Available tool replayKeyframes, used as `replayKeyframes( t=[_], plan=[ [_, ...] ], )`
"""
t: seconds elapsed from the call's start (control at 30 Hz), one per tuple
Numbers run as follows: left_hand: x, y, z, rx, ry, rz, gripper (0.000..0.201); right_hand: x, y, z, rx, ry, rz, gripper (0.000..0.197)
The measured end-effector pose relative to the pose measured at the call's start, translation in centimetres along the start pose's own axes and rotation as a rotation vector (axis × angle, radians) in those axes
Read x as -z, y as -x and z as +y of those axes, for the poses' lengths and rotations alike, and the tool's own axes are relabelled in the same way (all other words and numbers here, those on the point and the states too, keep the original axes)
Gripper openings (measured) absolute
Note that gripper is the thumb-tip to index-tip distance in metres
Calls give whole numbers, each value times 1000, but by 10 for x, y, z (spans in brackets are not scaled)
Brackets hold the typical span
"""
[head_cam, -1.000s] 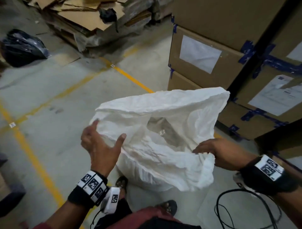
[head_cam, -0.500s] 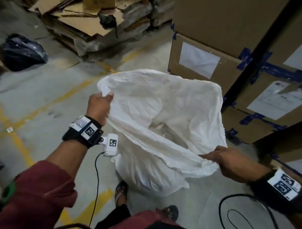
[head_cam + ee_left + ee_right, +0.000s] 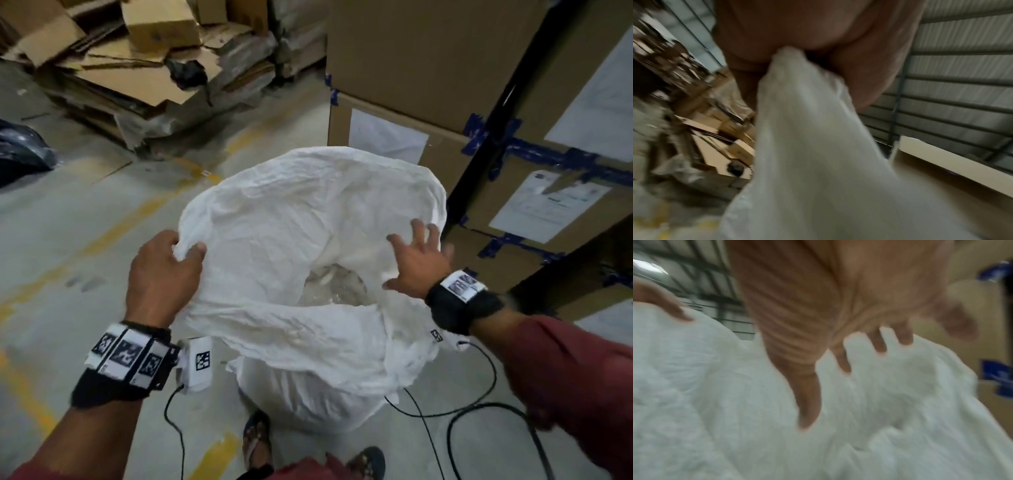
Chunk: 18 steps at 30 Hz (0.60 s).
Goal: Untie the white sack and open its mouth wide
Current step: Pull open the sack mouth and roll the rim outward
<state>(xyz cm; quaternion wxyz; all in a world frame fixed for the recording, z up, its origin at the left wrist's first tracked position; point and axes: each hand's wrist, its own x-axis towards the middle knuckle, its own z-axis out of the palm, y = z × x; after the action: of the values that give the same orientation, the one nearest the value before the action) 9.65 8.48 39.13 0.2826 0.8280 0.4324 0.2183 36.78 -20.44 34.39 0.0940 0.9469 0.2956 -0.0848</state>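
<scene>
Left hand (image 3: 161,270) pinches the left rim of the white sack (image 3: 308,240), fingers (image 3: 197,248) curled over bunched fabric. Sack stands on the concrete floor (image 3: 85,222), mouth open, beside stacked cardboard boxes (image 3: 428,68). Right hand (image 3: 419,262) rests on the right rim, fingers spread, gripping nothing.

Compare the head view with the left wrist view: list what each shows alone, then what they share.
Head view only: the right hand spread open over the sack's right rim, the open mouth, the stacked cartons and the person's feet.
Left wrist view only: a ribbed metal wall.
Both: the left hand pinching the white sack at its rim.
</scene>
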Motion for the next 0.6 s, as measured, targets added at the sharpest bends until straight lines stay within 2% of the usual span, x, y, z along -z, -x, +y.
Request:
replayKeyframes(
  t=[0.07, 0.13, 0.2, 0.23, 0.3, 0.33, 0.4, 0.47, 0.53, 0.57, 0.6],
  plan=[
    [14, 3, -28, 147, -37, -55, 44, -24, 5, 16, -187, -185, 62, 114],
    [24, 9, -44, 261, -119, -146, 73, -40, 2, 33, -301, -372, -58, 123],
    [29, 13, -44, 183, -266, -185, 101, -47, -8, 42, -347, -665, -119, 118],
    [32, 11, -37, 85, -299, -148, 111, -46, -11, 43, -319, -784, -95, 106],
    [38, -8, -7, -132, -276, -71, 115, -35, -23, 46, -234, -871, 42, 75],
    [39, -25, 12, -213, -246, -64, 113, -23, -28, 47, -183, -847, 116, 67],
    [32, -66, 53, -314, -241, -120, 117, 6, -36, 46, -62, -807, 243, 64],
    [10, -106, 85, -343, -334, -222, 130, 39, -42, 46, 20, -776, 343, 60],
    [-22, -134, 91, -272, -433, -358, 143, 72, -49, 46, 62, -785, 419, 54],
    [-36, -145, 87, -206, -440, -414, 142, 91, -49, 45, 75, -815, 471, 53],
    [-50, -150, 79, -149, -423, -454, 132, 107, -51, 44, 61, -835, 511, 51]
  ],
)
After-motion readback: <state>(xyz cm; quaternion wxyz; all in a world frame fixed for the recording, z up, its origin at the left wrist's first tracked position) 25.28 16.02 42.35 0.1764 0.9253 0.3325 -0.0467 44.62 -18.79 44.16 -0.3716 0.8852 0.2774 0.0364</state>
